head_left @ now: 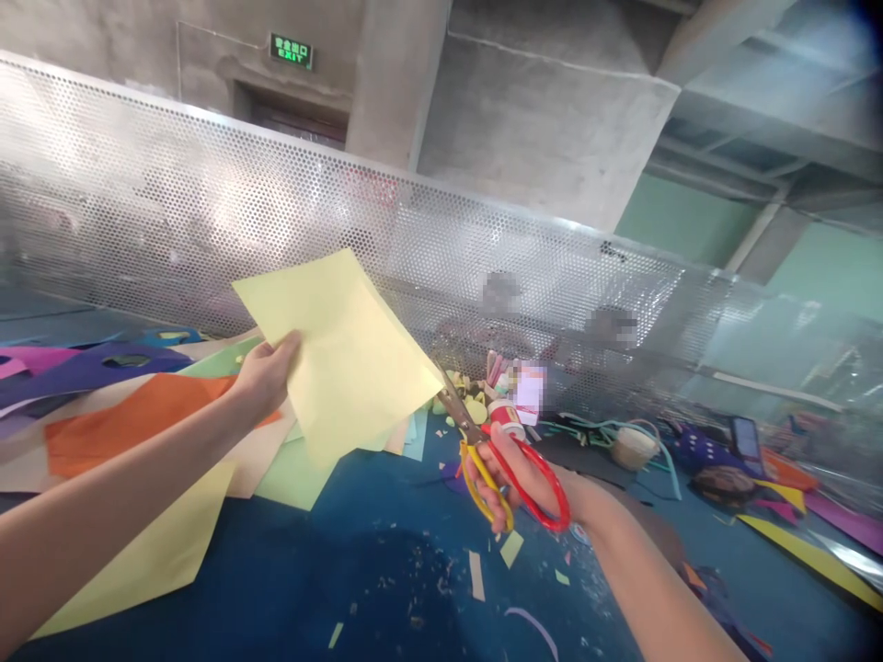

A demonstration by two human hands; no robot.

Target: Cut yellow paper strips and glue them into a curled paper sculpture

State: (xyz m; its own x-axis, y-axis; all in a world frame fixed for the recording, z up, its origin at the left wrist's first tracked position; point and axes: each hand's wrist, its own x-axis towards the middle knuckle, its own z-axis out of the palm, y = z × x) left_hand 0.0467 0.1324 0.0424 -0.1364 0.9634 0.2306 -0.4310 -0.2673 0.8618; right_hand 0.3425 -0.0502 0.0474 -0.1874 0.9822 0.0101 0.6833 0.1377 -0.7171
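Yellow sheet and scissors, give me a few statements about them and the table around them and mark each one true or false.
1. The left hand holds the yellow sheet up off the table. True.
2. The scissors have blue handles. False: one handle is red, the other yellow.
3. The right hand has its fingers through the scissors' handles. True.
4. The table top is bare wood. False: it is blue, with paper scraps strewn on it.
5. An orange sheet lies on the table beyond the left forearm. True.

scissor blades (452, 405) — tips behind yellow paper (345, 359)
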